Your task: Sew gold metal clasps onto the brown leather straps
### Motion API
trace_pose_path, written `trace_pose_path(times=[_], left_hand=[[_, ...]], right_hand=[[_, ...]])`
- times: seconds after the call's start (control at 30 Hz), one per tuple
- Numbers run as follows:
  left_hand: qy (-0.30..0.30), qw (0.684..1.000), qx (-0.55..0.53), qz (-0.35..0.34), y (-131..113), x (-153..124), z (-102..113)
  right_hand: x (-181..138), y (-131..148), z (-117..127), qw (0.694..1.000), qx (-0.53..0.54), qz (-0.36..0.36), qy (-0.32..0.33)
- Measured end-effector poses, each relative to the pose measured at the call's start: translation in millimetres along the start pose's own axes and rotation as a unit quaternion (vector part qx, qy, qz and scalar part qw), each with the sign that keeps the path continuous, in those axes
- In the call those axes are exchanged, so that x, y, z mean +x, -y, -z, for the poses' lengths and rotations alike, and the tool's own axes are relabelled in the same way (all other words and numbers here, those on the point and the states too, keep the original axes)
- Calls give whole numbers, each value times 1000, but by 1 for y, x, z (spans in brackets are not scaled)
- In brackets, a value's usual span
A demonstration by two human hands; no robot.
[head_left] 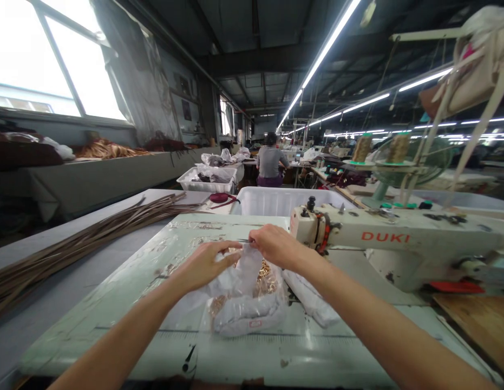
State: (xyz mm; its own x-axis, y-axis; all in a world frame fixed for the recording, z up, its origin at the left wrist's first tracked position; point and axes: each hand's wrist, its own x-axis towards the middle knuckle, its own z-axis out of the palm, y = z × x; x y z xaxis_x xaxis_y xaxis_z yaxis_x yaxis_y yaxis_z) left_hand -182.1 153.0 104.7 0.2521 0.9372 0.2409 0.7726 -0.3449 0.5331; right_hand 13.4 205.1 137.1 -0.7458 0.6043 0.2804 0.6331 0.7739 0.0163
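Plastic bag [252, 314] near tabletop [300, 357] edge, right hand [273, 245] beside sewing machine [349, 222]

Daylight floods in at the left through a broad window [60, 65] beside a grey, rumpled curtain [140, 76], with a long counter [89, 184] running below and a smaller window [226, 115] farther off. Overhead, tube lights [331, 43] recede in rows beneath a dark, beamed ceiling [243, 38] (the brightest strip slants toward the far end), while a pale green table [231, 357] fills the near side.
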Motion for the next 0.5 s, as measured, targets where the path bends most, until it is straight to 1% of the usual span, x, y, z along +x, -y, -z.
trace_pose_path(times=[0.1, 0.17, 0.23, 0.3, 0.33, 0.4, 0.43, 0.5], left_hand=[[-11, 1000, -10, -11, -5, 3, 0], [-24, 1000, -16, -12, -7, 4, -1], [-51, 998, -26, 3, -6, 4, -3], [-81, 995, -52, 36, -3, 4, -8], [-90, 992, -73, 52, -1, 3, -10], [-90, 987, -116, 70, 1, 2, -13], [-85, 986, -129, 69, 1, 1, -13], [-83, 988, -119, 46, -2, -1, -11]], right_hand=[[6, 0, 1, 999, 45, 4, -17], [8, -4, 0, 992, 127, -7, -17], [8, -11, -5, 967, 253, -31, 5], [3, -18, -13, 927, 370, -64, 27], [0, -21, -18, 909, 406, -81, 34], [-7, -24, -27, 893, 434, -113, 33], [-11, -24, -30, 891, 435, -123, 26], [-17, -22, -32, 893, 430, -131, -11]])
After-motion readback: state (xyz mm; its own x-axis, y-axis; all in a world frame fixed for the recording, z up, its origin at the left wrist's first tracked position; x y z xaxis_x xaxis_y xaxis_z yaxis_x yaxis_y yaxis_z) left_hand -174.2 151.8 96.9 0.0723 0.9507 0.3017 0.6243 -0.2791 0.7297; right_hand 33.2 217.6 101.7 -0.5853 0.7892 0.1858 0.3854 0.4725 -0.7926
